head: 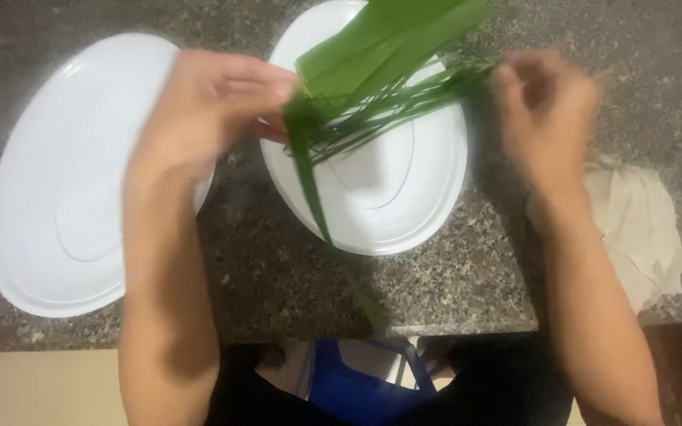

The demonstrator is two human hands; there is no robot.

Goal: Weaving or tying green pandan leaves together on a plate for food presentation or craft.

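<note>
Above the right-hand white oval plate (pixel 372 197), both hands work a bunch of long green leaves (pixel 388 55). The left hand (pixel 215 106) comes in from the lower left, forearm rising almost straight up the view, wrist bent toward the plate, its fingers pinched around the leaves where they gather at the plate's left rim. One narrow leaf strip hangs down from that pinch, across the plate and past its near rim. The right hand (pixel 542 102) reaches from the lower right, forearm slanting up, knuckles curled just off the plate's right rim; it is blurred, and it seems to clench the thin strands that fan toward it, though the grip itself cannot be made out. The broad leaf blades run up and away from the plate, out of the top of the view.

A second white oval plate (pixel 57 197) lies left of the first, the left forearm crossing its right edge, with a narrow strip of speckled stone counter (pixel 278 268) between the two. Right of the first plate, beyond the right wrist, a crumpled beige cloth (pixel 641 229) rests on the counter. The counter's front edge runs just below both plates, and bare stone shows between that edge and the first plate.
</note>
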